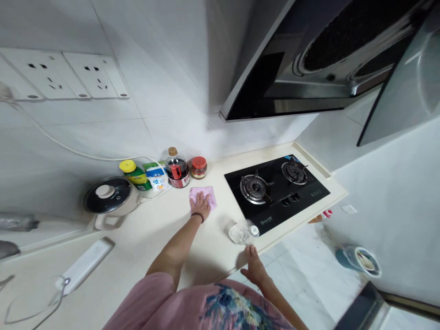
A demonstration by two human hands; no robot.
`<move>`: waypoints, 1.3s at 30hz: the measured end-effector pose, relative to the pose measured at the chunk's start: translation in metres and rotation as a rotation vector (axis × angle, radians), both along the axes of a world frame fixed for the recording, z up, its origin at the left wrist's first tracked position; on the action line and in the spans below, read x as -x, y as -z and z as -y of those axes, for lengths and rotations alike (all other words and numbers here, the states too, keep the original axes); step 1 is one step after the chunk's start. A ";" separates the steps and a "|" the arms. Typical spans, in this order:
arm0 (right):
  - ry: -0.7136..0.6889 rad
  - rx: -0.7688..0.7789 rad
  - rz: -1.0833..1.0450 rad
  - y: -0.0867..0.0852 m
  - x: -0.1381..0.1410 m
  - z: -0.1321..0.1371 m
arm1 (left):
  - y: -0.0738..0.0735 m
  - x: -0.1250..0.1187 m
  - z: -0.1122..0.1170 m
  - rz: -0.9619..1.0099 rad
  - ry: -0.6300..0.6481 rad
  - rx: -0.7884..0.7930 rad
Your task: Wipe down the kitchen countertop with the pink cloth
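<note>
A pink cloth (pixel 213 198) lies on the pale countertop (pixel 151 243), and my left hand (pixel 201 206) rests flat on it with the fingers spread. My right hand (pixel 255 266) is at the counter's front edge, its fingers stretched out and the thumb apart. Just beyond those fingertips is a clear bottle (pixel 239 233) with a white cap, lying tilted by the stove's near corner. Whether my right fingertips touch the bottle or only the edge, I cannot tell.
A black two-burner gas stove (pixel 275 215) sits to the right, under a range hood (pixel 288 103). Along the wall stand a red-lidded jar (pixel 199 167), a dark sauce bottle (pixel 178 172), a white packet (pixel 158 178), a yellow-capped green container (pixel 135 175) and a lidded electric pot (pixel 118 204).
</note>
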State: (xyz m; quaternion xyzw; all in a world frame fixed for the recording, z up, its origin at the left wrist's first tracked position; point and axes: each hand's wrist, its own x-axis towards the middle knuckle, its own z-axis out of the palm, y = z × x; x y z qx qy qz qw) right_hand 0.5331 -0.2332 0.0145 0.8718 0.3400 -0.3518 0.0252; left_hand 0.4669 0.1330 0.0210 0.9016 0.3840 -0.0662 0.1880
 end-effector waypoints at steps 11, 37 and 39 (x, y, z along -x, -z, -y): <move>-0.015 -0.066 0.077 0.000 0.005 -0.004 | -0.002 0.159 -0.043 -0.124 -0.409 -0.022; -0.076 -0.063 0.098 -0.005 0.007 -0.012 | 0.004 0.093 0.174 -0.064 0.320 0.089; -0.076 -0.054 0.105 -0.005 0.007 -0.013 | 0.000 0.099 0.160 -0.065 0.276 0.097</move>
